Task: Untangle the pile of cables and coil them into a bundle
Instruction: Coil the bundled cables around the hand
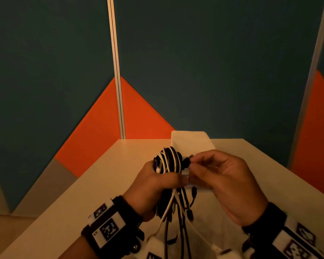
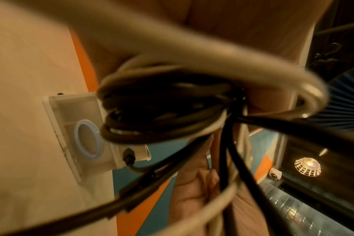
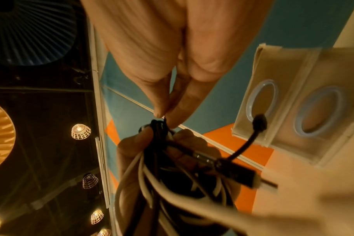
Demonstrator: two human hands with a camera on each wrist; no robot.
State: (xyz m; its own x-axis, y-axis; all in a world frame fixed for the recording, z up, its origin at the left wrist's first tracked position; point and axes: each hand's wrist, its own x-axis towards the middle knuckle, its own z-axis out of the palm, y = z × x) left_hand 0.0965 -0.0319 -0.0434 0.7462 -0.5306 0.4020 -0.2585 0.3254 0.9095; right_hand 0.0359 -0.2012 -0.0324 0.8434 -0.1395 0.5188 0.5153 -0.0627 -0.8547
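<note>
A bundle of black and white cables is coiled in loops above the table, its loose ends hanging down past my wrists. My left hand grips the bundle around its middle. My right hand pinches a black cable end at the right side of the coil. In the left wrist view the black and white loops fill the frame, blurred. In the right wrist view my right fingertips pinch a thin black strand just above the bundle, and a black plug sticks out to the right.
A clear plastic box with blue rings lies on the white table behind my hands. Teal and orange partition walls close off the table's far side and right side. White connectors dangle near the front edge.
</note>
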